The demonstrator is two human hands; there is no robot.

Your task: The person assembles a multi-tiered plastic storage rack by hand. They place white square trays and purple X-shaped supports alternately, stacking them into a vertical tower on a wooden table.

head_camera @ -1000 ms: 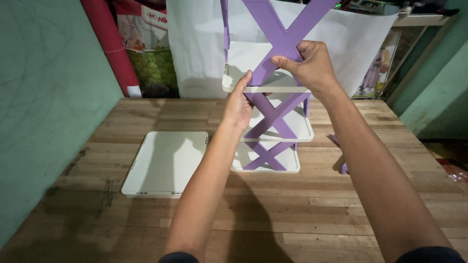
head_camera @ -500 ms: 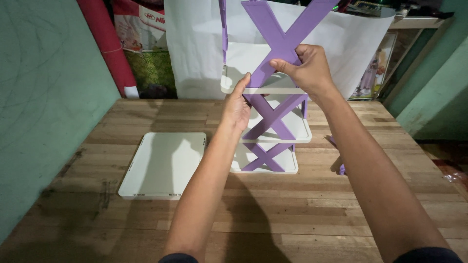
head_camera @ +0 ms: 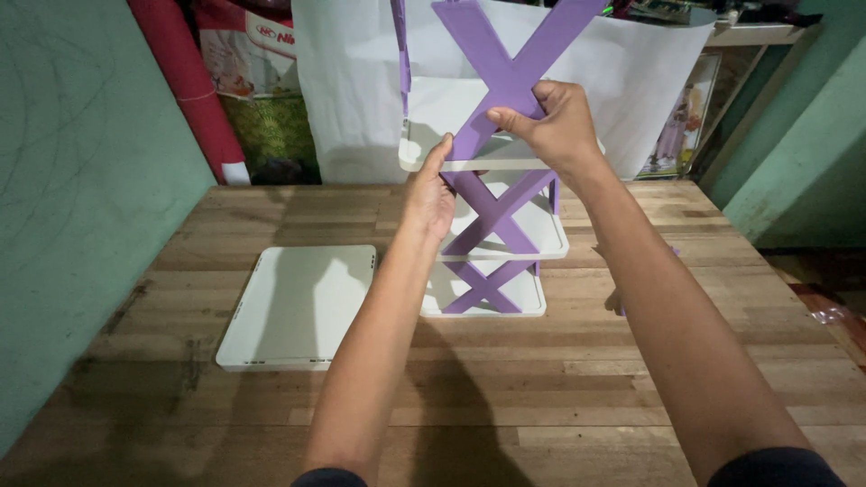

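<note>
A small rack of white square shelves [head_camera: 541,236] joined by purple X-shaped side braces [head_camera: 492,221] stands on the wooden table [head_camera: 541,415]. My right hand [head_camera: 552,122] grips the top purple cross brace [head_camera: 505,68] at the upper shelf. My left hand [head_camera: 431,194] presses against the front left edge of the upper white shelf [head_camera: 424,160], fingers on its rim. A loose white square shelf panel [head_camera: 298,307] lies flat on the table, left of the rack.
A teal wall [head_camera: 81,198] runs along the left. Behind the table hang a large white sheet [head_camera: 352,90] and a red roll [head_camera: 185,81]. A small purple piece [head_camera: 619,302] lies partly hidden behind my right forearm.
My view has shifted slightly. My right hand has slid a little along the purple brace; my left hand stays on the shelf edge.
</note>
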